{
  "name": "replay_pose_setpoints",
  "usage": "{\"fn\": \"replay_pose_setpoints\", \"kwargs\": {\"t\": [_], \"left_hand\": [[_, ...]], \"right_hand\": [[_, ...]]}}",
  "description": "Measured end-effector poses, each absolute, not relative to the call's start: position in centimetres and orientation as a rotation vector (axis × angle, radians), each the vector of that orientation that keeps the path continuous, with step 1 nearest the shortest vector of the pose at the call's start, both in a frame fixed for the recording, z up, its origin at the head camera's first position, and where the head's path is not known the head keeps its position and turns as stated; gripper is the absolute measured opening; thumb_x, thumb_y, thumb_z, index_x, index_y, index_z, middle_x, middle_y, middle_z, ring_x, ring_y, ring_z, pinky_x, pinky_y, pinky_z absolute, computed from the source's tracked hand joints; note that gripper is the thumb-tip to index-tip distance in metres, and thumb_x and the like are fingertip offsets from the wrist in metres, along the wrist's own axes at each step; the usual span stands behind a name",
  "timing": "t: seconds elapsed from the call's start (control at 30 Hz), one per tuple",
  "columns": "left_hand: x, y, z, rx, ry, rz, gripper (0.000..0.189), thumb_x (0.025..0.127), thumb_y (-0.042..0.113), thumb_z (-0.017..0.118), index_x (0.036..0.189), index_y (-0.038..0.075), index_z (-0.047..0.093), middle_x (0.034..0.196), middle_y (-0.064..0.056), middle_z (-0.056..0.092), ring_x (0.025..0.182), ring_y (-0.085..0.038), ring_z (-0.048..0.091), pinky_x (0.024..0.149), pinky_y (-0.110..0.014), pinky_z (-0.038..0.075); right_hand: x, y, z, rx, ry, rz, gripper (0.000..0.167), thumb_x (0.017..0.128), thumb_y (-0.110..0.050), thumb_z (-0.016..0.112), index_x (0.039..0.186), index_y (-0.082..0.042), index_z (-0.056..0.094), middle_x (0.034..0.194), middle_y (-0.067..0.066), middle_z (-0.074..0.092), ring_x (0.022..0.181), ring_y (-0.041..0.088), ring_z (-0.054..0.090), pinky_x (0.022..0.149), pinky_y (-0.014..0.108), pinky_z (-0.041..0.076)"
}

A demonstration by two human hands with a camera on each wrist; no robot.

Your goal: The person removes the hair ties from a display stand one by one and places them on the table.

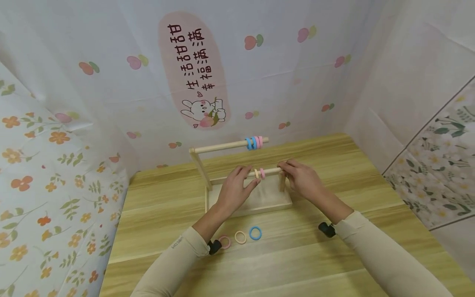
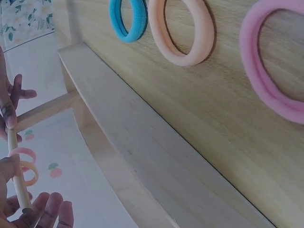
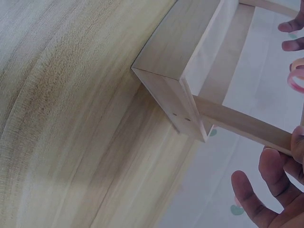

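A wooden stand [image 1: 287,203] with a tray-like base carries two rods. On its lower rod [image 1: 273,170] hang a pale yellow hair tie [image 1: 256,173] and a pink hair tie [image 1: 262,173], side by side. My left hand [image 1: 234,187] is at that rod's free end, thumb and fingers on either side, pinching the yellow hair tie; its other fingers spread below the rod in the left wrist view. My right hand [image 1: 305,179] grips the corner where the lower rod meets its short post [image 3: 247,124]. Blue and pink hair ties [image 1: 254,142] sit near the upper rod's free end.
In front of the stand, a pink hair tie [image 1: 224,242], a pale yellow hair tie [image 1: 240,237] and a blue hair tie [image 1: 255,233] lie on the wooden table [image 1: 297,264]. Printed cloth [image 1: 297,82] hangs behind it and at both sides.
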State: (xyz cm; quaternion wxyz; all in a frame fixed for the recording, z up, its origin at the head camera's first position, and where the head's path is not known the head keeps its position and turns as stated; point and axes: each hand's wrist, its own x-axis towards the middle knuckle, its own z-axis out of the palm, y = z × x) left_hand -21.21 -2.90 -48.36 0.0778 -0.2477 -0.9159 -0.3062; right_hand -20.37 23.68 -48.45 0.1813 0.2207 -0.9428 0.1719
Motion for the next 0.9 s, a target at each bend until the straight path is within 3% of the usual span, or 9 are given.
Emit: {"fn": "replay_pose_setpoints", "kwargs": {"t": [0.27, 0.63, 0.9], "left_hand": [[-21.04, -3.15, -48.28, -0.753, -2.724, -0.914, 0.053, 0.105, 0.034, 0.079, 0.153, 0.015, 0.066, 0.133, -0.009, 0.074, 0.115, -0.025, 0.076, 0.092, -0.043, 0.065], [-21.06, -3.25, -48.18, -0.735, -2.694, -0.924, 0.047, 0.103, 0.029, 0.082, 0.146, 0.014, 0.069, 0.133, -0.010, 0.074, 0.109, -0.025, 0.077, 0.087, -0.042, 0.065], [-20.96, -3.57, -48.28, -0.706, -2.721, -0.925, 0.045, 0.105, 0.034, 0.079, 0.144, 0.012, 0.069, 0.134, -0.009, 0.071, 0.110, -0.025, 0.076, 0.088, -0.043, 0.065]], "right_hand": [[-20.27, 23.31, -48.39, 0.622, -2.670, 0.486, 0.020, 0.108, -0.011, 0.072, 0.126, -0.005, 0.078, 0.110, 0.011, 0.075, 0.074, 0.024, 0.067, 0.064, 0.042, 0.061], [-20.28, 23.21, -48.18, 0.630, -2.656, 0.471, 0.018, 0.107, -0.010, 0.072, 0.124, -0.006, 0.077, 0.109, 0.011, 0.075, 0.072, 0.023, 0.065, 0.061, 0.041, 0.059], [-20.27, 23.54, -48.41, 0.629, -2.650, 0.474, 0.019, 0.106, -0.009, 0.073, 0.124, -0.005, 0.078, 0.108, 0.010, 0.075, 0.071, 0.022, 0.064, 0.061, 0.039, 0.057]]}}
